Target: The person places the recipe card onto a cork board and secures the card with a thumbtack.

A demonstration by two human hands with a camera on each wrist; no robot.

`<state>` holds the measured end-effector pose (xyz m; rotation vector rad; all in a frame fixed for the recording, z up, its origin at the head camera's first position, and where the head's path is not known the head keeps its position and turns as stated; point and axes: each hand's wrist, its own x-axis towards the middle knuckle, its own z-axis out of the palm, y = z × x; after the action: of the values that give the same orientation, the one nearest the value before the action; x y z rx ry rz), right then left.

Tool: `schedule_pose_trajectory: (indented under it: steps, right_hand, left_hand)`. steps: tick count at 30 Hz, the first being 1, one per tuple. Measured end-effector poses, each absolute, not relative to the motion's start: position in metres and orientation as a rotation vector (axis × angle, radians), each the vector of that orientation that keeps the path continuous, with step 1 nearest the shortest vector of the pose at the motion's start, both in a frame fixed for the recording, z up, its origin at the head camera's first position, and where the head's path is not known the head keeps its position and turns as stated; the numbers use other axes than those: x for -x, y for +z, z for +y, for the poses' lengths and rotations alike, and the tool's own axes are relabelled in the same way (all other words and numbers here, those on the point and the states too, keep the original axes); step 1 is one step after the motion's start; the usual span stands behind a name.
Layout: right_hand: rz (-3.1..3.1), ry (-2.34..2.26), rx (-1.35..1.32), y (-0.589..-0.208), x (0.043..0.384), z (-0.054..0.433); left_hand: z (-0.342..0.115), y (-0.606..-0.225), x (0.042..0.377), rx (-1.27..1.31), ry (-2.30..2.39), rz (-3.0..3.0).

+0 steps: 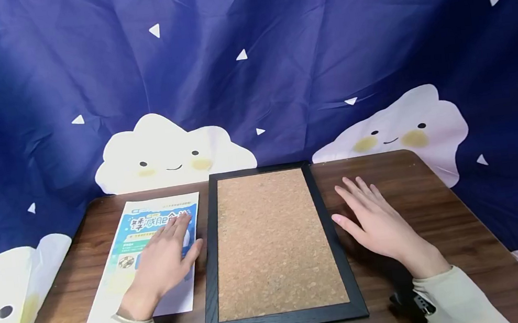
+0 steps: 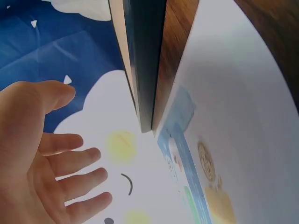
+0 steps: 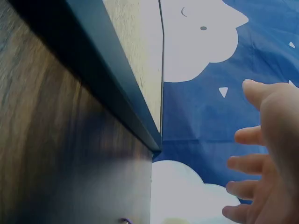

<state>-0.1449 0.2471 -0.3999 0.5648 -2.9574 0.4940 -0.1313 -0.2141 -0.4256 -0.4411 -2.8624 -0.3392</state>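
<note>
A cork board (image 1: 274, 244) in a black frame (image 1: 285, 319) lies flat in the middle of the table. Left of it is a printed sheet of paper (image 1: 98, 304) with a blue header and large lettering. My left hand (image 1: 162, 258) hovers over the sheet with straight fingers and covers part of the print. On the other side, my right hand (image 1: 384, 224) is held over the bare wood beside the frame, fingers extended and thumb toward the board. Both wrist views show relaxed, spread fingers holding nothing, with the frame's raised edge (image 2: 145, 60) close by.
The brown wooden table (image 1: 440, 216) has rounded far corners. A dark blue cloth (image 1: 278, 75) with smiling white clouds hangs behind it and down both sides. A tiny shiny object (image 3: 124, 220) shows at the bottom of the right wrist view.
</note>
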Motion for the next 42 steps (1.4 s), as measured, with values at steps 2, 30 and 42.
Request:
schedule_pose_trajectory:
  steps: [2, 30, 42]
  right_hand:
    - [-2.947, 0.525, -0.553, -0.401, 0.144, 0.250]
    - [-2.676, 0.615, -0.435, -0.424, 0.148, 0.297]
    - [-2.696, 0.596, -0.425, -0.430, 0.156, 0.317]
  left_hand:
    - [-0.218, -0.426, 0.131, 0.430, -0.347, -2.857]
    - [-0.256, -0.416, 0.126, 0.266, -0.344, -2.991]
    - [-0.274, -0.417, 0.125, 0.208, -0.322, -3.078]
